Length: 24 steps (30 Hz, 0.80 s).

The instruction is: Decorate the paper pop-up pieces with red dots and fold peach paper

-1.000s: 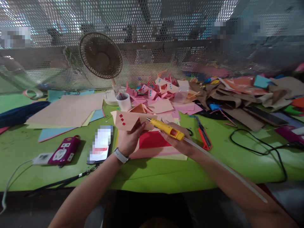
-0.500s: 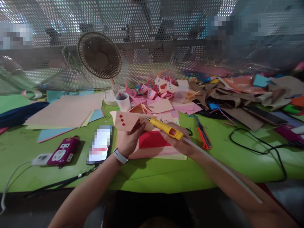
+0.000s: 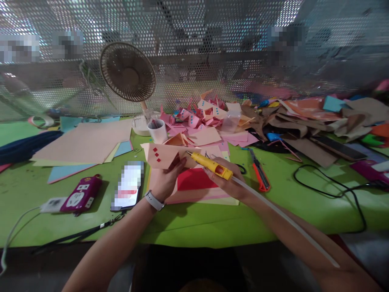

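My left hand (image 3: 165, 180) holds a folded peach paper piece (image 3: 162, 154) with small red squares on it, lifted above the green table (image 3: 194, 223). My right hand (image 3: 229, 182) grips a yellow glue gun (image 3: 211, 164); its metal tip touches the paper's right edge, and a long white glue stick (image 3: 282, 217) trails back along my forearm. Red and pink sheets (image 3: 194, 180) lie flat under both hands. A white band is on my left wrist.
A phone (image 3: 129, 184) and a purple power strip (image 3: 80, 194) lie left of my hands. An orange cutter (image 3: 258, 174), a black cable (image 3: 331, 188), a white cup (image 3: 158, 129), a desk fan (image 3: 127, 77), paper sheets (image 3: 85, 142) and a heap of folded scraps (image 3: 209, 117) sit around.
The glue gun's tip has shifted slightly left against the paper; otherwise both hands stay in place.
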Available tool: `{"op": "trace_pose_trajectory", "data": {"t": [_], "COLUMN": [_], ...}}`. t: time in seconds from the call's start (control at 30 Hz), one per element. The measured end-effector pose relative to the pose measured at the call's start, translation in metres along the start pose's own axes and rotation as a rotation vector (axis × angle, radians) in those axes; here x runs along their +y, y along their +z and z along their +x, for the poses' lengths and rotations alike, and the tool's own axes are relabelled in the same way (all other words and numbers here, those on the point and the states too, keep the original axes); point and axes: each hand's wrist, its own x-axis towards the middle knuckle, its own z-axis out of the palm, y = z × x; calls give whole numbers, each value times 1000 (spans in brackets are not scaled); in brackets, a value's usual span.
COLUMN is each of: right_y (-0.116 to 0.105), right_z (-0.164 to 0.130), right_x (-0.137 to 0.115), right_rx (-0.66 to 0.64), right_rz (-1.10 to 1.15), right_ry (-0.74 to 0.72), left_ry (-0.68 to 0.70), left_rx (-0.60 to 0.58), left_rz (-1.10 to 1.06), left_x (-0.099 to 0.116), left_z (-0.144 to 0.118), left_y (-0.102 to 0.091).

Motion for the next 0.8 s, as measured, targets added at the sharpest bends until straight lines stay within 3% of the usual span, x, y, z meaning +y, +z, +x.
{"op": "trace_pose_trajectory", "data": {"t": [0.4, 0.8], "right_y": [1, 0], "right_z": [1, 3], "right_x": [2, -2], "right_rx": [43, 0], "right_rz": [-49, -53], "right_ry": [-79, -134], "left_ry": [12, 11], "left_rx": [-11, -7], "left_rz": [-18, -33], "left_x": [0, 0], "left_z": [-2, -1], "left_y": [1, 1]}}
